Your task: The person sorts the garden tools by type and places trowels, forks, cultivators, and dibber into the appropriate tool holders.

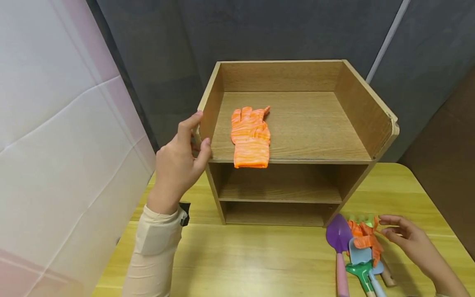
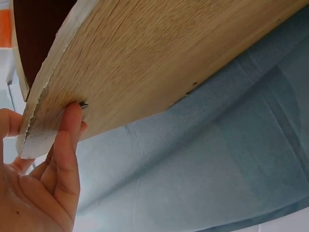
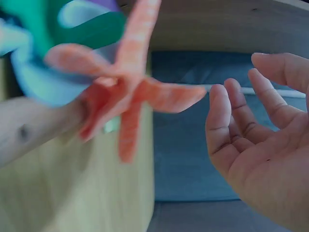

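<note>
My left hand (image 1: 178, 159) grips the front left side panel of a small wooden shelf (image 1: 297, 123), its fingertips against the panel's outer face (image 2: 145, 58) in the left wrist view. An orange knitted glove (image 1: 251, 138) lies flat on the shelf's top board, cuff toward the front edge. At lower right, my right hand (image 1: 412, 241) is held with loosely bent fingers beside a second orange glove (image 1: 367, 241). In the right wrist view that glove (image 3: 128, 87) points a finger toward my fingertips, and the palm (image 3: 270, 159) holds nothing.
Beneath and around the second glove lie a purple trowel with a pink handle (image 1: 341, 272), a green tool (image 1: 360, 270), a light blue tool (image 1: 359, 253) and a wooden handle (image 1: 387, 274). A white panel (image 1: 67, 123) stands along the left, a dark wall (image 1: 282, 29) behind.
</note>
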Action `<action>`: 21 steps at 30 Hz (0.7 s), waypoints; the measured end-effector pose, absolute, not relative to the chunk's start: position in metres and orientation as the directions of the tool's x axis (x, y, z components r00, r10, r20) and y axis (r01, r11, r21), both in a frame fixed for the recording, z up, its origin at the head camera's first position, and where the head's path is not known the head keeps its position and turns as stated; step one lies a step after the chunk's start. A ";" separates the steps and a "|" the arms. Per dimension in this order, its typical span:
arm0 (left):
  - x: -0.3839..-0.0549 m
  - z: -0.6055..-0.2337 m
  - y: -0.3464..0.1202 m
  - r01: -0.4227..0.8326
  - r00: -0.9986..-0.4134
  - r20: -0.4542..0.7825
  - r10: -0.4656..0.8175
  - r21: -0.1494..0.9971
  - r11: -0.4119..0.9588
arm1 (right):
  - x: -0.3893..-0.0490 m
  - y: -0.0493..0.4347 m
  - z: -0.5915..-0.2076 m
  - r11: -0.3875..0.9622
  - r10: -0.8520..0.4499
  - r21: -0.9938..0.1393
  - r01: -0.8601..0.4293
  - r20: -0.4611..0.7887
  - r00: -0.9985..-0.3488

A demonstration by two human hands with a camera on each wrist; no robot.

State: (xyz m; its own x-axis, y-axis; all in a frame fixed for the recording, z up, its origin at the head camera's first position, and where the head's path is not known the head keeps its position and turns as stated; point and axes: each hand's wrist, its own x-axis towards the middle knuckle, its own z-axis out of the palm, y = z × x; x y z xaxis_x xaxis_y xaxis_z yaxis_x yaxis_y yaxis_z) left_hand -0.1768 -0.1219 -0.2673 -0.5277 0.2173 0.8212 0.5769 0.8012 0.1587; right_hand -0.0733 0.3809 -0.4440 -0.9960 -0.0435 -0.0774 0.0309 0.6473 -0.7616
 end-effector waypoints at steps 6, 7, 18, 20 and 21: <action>-0.177 -0.268 -0.122 0.578 -0.526 0.822 0.216 0.160 0.800 | -0.068 0.390 -0.462 0.662 -0.013 -0.738 0.134 -0.191 -0.982; -0.177 -0.269 -0.122 0.578 -0.525 0.823 0.217 0.158 0.801 | -0.067 0.391 -0.464 0.659 -0.017 -0.740 0.134 -0.193 -0.981; -0.178 -0.269 -0.122 0.581 -0.526 0.822 0.219 0.160 0.798 | -0.066 0.390 -0.475 0.687 0.002 -0.712 0.148 -0.202 -0.979; -0.178 -0.269 -0.122 0.582 -0.526 0.822 0.220 0.159 0.798 | -0.065 0.391 -0.476 0.680 0.001 -0.718 0.151 -0.205 -0.979; -0.178 -0.269 -0.122 0.581 -0.526 0.822 0.220 0.158 0.798 | -0.065 0.392 -0.476 0.675 -0.001 -0.723 0.145 -0.198 -0.980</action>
